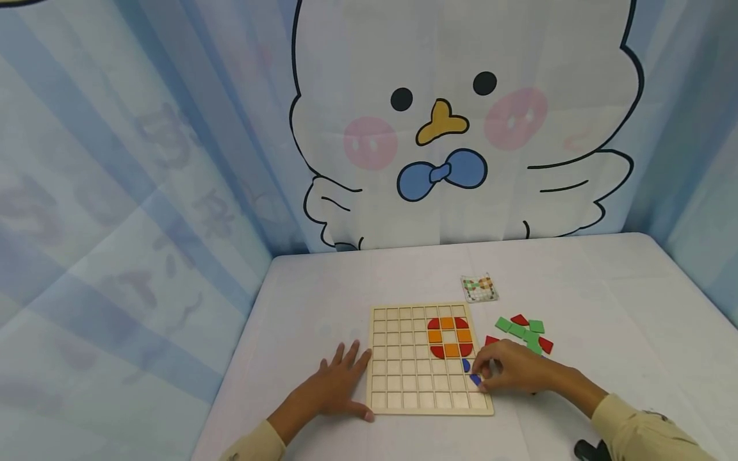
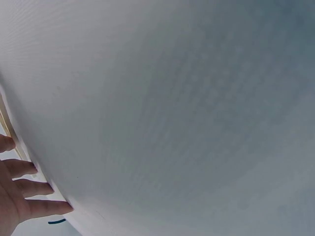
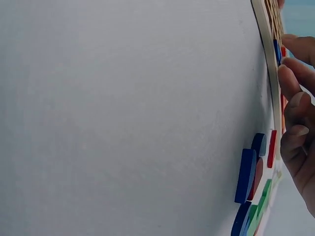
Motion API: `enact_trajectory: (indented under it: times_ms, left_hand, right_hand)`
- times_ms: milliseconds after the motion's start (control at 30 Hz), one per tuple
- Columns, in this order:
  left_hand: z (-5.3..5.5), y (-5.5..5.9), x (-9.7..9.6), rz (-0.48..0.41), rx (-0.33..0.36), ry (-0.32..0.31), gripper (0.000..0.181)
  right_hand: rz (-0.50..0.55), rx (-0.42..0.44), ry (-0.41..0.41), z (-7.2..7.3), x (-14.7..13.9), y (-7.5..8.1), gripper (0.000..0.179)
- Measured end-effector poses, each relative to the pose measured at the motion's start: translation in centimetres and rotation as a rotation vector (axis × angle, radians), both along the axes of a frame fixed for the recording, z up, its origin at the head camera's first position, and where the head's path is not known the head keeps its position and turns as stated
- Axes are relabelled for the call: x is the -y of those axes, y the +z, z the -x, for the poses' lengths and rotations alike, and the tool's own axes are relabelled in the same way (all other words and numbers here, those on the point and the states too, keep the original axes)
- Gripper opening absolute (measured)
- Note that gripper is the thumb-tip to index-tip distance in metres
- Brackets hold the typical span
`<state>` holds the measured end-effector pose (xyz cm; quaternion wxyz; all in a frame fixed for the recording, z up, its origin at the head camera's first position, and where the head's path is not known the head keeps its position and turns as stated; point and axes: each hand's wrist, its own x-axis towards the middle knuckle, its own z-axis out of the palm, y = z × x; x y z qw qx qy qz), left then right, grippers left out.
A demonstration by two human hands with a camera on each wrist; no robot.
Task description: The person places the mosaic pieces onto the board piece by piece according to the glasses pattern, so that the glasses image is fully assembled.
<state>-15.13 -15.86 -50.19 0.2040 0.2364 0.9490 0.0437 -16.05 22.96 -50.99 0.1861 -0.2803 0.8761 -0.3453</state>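
Note:
A square wooden grid board (image 1: 403, 378) lies on the white table. Orange squares (image 1: 446, 323) and red rounded corner pieces (image 1: 434, 351) form a ring in its upper right cells. My left hand (image 1: 337, 387), fingers spread, rests at the board's left edge, thumb near the lower corner. At the board's right side, my right hand (image 1: 516, 366) pinches a small blue piece (image 1: 475, 380) over the grid between thumb and fingertips. Just above it another blue piece (image 1: 466, 365) with a rounded side sits in a cell. In the left wrist view, the left fingers (image 2: 44, 208) are straight.
Right of the board lie loose green squares (image 1: 517, 330) and red pieces (image 1: 519, 319). Thick blue pieces (image 3: 244, 174) show beside them in the right wrist view. A small patterned card (image 1: 480, 288) lies behind the board. A black object (image 1: 589, 450) is by the right sleeve.

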Motion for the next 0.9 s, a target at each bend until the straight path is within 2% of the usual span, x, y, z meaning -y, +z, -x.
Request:
enact_trajectory:
  times_ms: [400,600,900]
  left_hand:
    - [0.1,-0.3,0.0,0.001,-0.013,0.001,0.119]
    - [0.0,-0.1,-0.1,-0.004,-0.011,0.006,0.119]
    - [-0.1,0.1,-0.1,0.0,-0.005,0.015,0.12]
  right_hand:
    - [-0.042,-0.024,0.02,0.4,0.1,0.0,0.009]
    - [-0.07,-0.042,0.008,0.4,0.4,-0.1,0.008]
    - [-0.118,-0.105,-0.005,0.2,1.1,0.4,0.006]
